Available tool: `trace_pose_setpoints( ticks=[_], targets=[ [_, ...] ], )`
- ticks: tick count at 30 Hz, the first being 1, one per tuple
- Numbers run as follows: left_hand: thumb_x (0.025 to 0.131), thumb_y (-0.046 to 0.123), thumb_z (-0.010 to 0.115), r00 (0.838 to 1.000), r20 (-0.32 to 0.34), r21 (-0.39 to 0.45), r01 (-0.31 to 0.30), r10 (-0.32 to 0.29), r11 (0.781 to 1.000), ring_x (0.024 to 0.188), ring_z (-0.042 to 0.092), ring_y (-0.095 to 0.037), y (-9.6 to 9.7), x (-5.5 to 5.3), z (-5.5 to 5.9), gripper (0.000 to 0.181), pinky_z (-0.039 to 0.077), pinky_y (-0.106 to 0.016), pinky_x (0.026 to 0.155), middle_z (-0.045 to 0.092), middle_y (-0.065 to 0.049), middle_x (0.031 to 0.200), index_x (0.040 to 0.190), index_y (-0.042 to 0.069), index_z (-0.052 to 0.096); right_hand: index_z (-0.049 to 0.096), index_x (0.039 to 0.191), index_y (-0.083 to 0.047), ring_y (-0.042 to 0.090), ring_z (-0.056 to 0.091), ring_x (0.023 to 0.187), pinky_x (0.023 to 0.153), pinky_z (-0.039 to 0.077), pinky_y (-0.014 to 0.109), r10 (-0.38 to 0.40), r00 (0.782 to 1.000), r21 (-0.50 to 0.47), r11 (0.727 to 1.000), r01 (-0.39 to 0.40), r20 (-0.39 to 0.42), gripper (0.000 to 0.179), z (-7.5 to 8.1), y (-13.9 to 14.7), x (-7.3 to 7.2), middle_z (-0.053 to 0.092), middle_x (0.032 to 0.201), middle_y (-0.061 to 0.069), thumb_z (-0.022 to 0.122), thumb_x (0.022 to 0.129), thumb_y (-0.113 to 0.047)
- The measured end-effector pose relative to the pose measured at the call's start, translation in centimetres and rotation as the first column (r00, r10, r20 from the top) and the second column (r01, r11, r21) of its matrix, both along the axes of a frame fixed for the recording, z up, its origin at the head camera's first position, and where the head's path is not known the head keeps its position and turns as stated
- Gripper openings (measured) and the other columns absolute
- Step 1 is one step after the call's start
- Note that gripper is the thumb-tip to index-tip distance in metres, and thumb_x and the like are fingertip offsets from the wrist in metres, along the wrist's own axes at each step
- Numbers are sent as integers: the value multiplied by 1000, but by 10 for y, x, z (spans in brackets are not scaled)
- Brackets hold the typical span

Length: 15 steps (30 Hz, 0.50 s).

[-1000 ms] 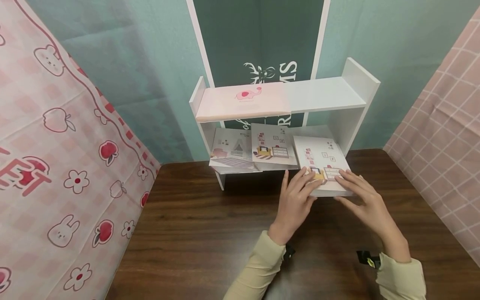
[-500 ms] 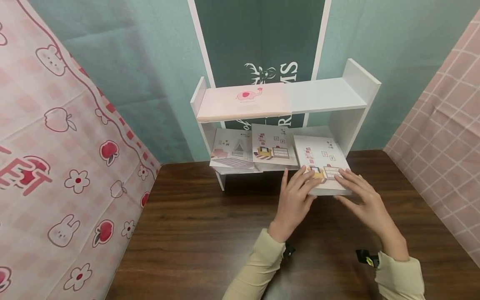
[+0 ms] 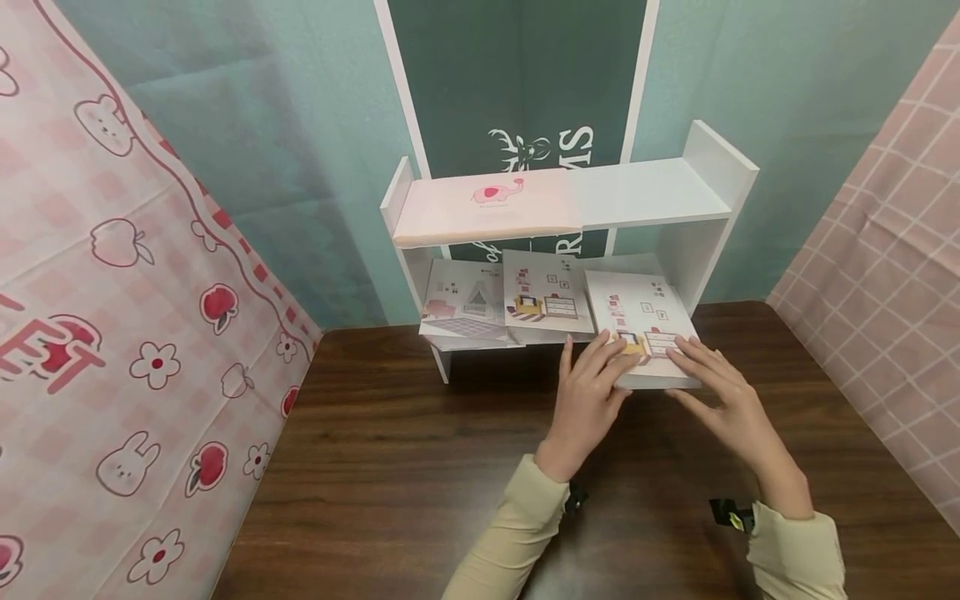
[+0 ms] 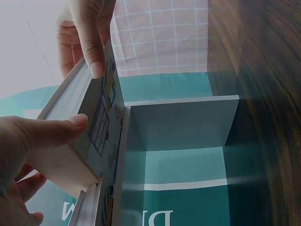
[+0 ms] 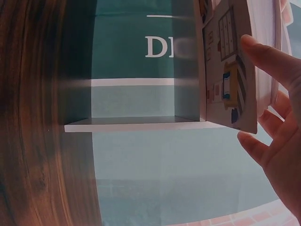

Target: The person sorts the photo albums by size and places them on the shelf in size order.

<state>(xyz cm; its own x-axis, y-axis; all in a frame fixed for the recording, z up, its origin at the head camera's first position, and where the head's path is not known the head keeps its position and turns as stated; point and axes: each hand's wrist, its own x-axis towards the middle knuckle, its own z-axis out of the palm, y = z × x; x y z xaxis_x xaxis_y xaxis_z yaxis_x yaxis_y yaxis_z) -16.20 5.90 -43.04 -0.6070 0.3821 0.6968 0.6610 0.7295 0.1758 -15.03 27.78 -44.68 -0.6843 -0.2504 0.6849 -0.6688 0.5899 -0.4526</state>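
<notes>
A thick white book point(image 3: 633, 304) with a drawn room on its cover lies at the right end of the white shelf's point(image 3: 652, 193) lower board, jutting out past its front edge. My left hand point(image 3: 585, 408) grips its front left corner, fingers on top. At the front right corner my right hand point(image 3: 723, 404) holds it the same way. In the left wrist view, the left thumb presses the underside cover of the book point(image 4: 61, 141). The right wrist view has the right thumb on that same underside of the book point(image 5: 228, 70); the fingers lie partly hidden beyond it.
Two similar books, a left one point(image 3: 461, 300) and a middle one point(image 3: 546, 292), overlap along the lower board. A pink elephant-print piece point(image 3: 487, 204) covers the top board's left part. The shelf stands at the back of a dark wooden table point(image 3: 360, 483), between hanging cloths.
The right-hand book has slid very slightly back into the shelf, both hands moving with it. Their grip looks the same. The other books keep their places.
</notes>
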Motion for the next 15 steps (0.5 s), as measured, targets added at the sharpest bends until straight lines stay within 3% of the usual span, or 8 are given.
trace_pose_setpoints(
  ticks=[10,15],
  targets=[
    [73,28,78,1000,20,0,-12,12,1000,135,33,-11,1,-4,1,47,17,-49,113,54,6,131,118,27,62,58,126,-5,30,37,133,114,16,26,3,1000,15,1000,-3,-6,56,2,0,-4,49,135,19,61,81,-38],
    [74,28,78,999,32,-6,-22,22,1000,135,33,-11,1,-5,3,47,19,-50,112,53,6,131,118,27,62,57,127,-6,30,36,133,114,16,27,-7,1000,22,1000,7,2,53,1,0,-5,48,135,19,65,80,-30]
  ],
)
